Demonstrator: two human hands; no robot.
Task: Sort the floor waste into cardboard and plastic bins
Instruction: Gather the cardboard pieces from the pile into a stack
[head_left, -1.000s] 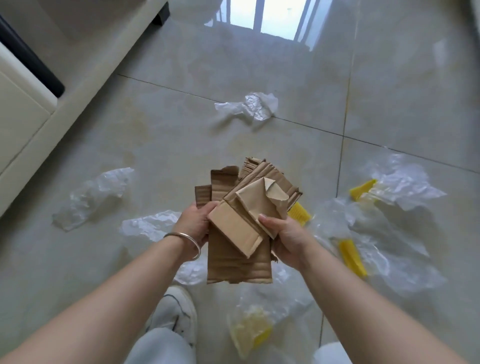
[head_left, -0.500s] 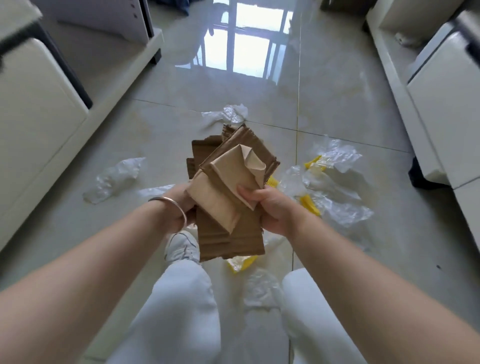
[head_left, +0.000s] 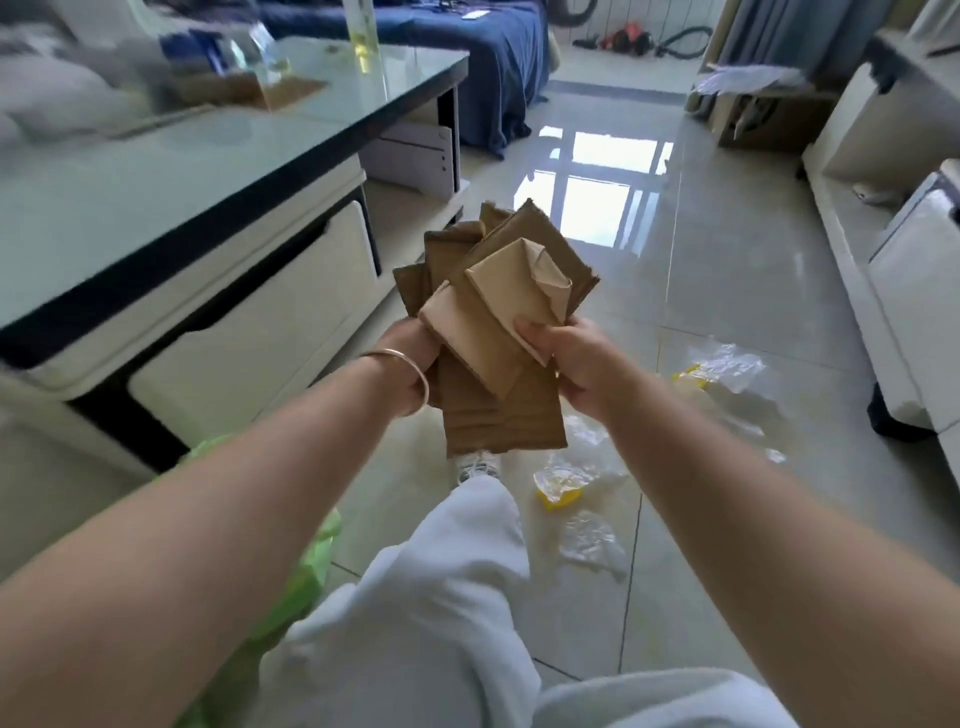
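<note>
While both hands hold the cardboard stack (head_left: 498, 332) at about waist height over the tiled floor (head_left: 727, 270), the step in hand reads as carrying gathered cardboard toward its bin. Left hand (head_left: 410, 358), with a metal bangle (head_left: 402, 374) at the wrist, grips the stack's left edge; right hand (head_left: 576, 364) pinches the right side, thumb on top of the folded upper pieces. Stack is fanned, several flat corrugated pieces with a crumpled lighter one on top; the loose fan looks liable to shed a piece if tilted. Plastic waste not yet collected: clear and yellow wrappers (head_left: 722, 369) lie on the floor to the person's right, more plastic scraps (head_left: 566, 483) near the forward shoe. A green bag (head_left: 306, 577) shows at the person's lower left beside the low cabinet (head_left: 249, 322); whether it is a bin liner, and what it holds, cannot be told. An open brown box (head_left: 769, 119) stands at the far right wall; contents not visible. Next move, by judgement: locate the cardboard bin, bring the stack over its opening, release both grips together, then return for the plastic.
</note>
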